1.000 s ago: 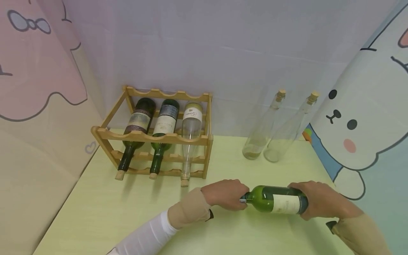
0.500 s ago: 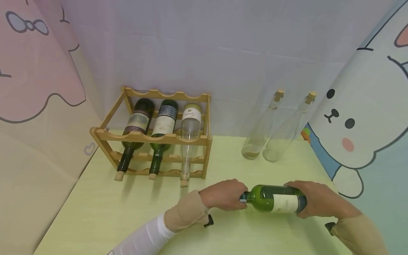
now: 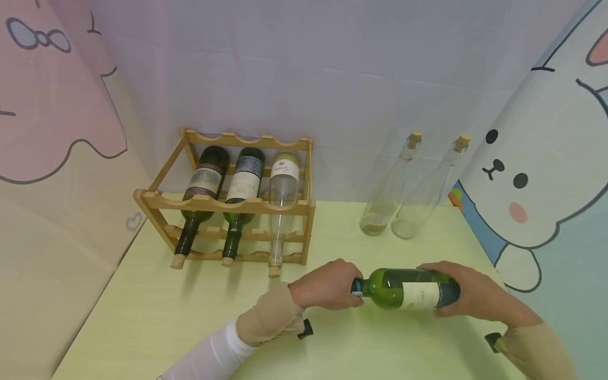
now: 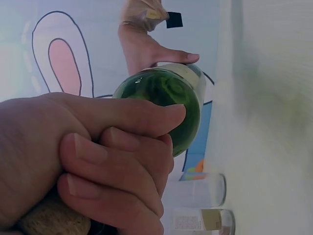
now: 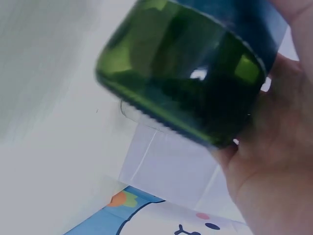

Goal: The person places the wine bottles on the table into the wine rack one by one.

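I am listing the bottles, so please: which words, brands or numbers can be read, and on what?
No text is surely readable.
Held green bottle: blurred.
Left rack bottle: too small.
Middle rack bottle: too small.
Right rack bottle: blurred script.
Labelled standing bottle: too small.

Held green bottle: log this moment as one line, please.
held green bottle: roughly horizontal | left hand: grips neck | right hand: grips base end | wooden rack: holds three bottles

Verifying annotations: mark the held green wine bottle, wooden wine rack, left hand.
Green wine bottle (image 3: 416, 294), head view: label
Wooden wine rack (image 3: 258, 206), head view: front upper rail
Left hand (image 3: 328, 285), head view: its back
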`<state>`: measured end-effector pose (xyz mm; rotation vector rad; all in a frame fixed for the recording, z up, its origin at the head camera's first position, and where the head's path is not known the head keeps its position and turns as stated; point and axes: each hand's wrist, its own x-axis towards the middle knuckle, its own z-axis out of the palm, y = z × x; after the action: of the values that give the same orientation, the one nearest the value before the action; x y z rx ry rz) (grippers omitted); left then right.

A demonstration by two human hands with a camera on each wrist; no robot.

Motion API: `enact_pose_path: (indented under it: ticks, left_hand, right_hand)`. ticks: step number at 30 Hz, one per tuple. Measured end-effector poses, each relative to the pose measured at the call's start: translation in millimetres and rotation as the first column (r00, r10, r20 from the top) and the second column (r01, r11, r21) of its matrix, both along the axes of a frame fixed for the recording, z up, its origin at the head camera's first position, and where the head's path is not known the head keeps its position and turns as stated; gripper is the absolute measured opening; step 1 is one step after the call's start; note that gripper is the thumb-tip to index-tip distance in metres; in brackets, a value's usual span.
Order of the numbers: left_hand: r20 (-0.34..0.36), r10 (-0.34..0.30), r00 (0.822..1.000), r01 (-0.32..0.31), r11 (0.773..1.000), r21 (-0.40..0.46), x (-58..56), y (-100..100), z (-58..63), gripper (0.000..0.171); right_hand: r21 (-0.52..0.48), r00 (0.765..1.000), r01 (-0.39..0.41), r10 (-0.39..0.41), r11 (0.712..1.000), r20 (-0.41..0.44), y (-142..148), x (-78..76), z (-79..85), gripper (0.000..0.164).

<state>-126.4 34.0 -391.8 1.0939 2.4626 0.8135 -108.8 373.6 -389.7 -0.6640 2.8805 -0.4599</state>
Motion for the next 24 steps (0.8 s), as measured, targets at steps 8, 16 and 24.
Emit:
enact_pose_path:
  ticks: [8,16,24]
  left_hand:
    - [0.003,0.046,0.999,-0.046,0.999,0.024,2.4,-11,10.3,0.021]
    - [-0.02,0.059,0.998,-0.059,0.998,0.031,3.1,-20,16.7,0.019]
    - [0.0,0.077,0.997,-0.077,0.996,0.05,3.6,-27,19.4,0.018]
  right_hand:
    - [-0.135,0.999,-0.028,0.025,0.99,-0.025,-3,3.7,1.8,0.093]
    - [-0.268,0.998,-0.025,0.007,0.963,-0.068,-4,7.6,0.1,0.098]
    - [-0.537,0.996,-0.053,0.006,0.842,-0.088,-1,0.1,-7.7,0.067]
